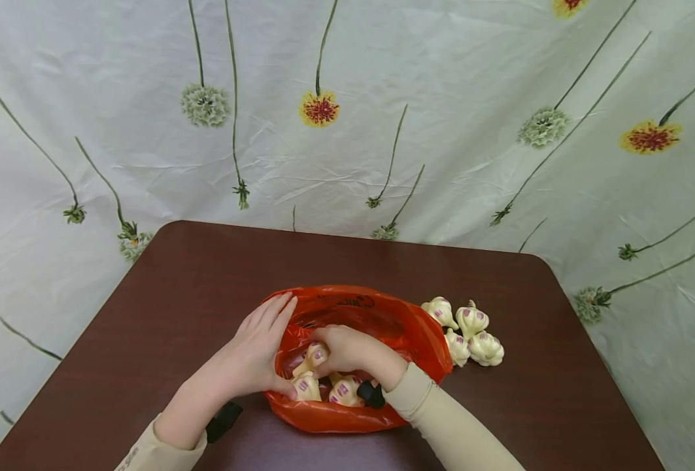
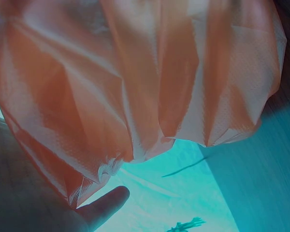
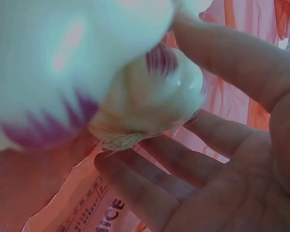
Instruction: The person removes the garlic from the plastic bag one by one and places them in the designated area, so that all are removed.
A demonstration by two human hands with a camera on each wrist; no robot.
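Observation:
A red plastic bag (image 1: 435, 330) lies on the table with its mouth spread wide. At its left rim is my left hand (image 1: 259, 347), its fingers straight along the edge and its thumb near the front rim. My right hand (image 1: 350, 350) reaches inside and grips a garlic bulb (image 1: 318, 354) between thumb and fingers. In the right wrist view, that garlic bulb (image 3: 154, 92) sits against the fingers, partly covered by a nearer bulb (image 3: 63, 72). Beside it in the bag lie another garlic bulb (image 1: 306, 387) and a third bulb (image 1: 347, 390). The left wrist view shows mostly bag film (image 2: 150, 77).
Several garlic bulbs (image 1: 473, 320) lie clustered on the dark brown table (image 1: 206, 275), just right of the bag. A pale flower-printed cloth (image 1: 441, 85) hangs behind the table. Small black wrist devices (image 1: 223, 422) sit at both wrists.

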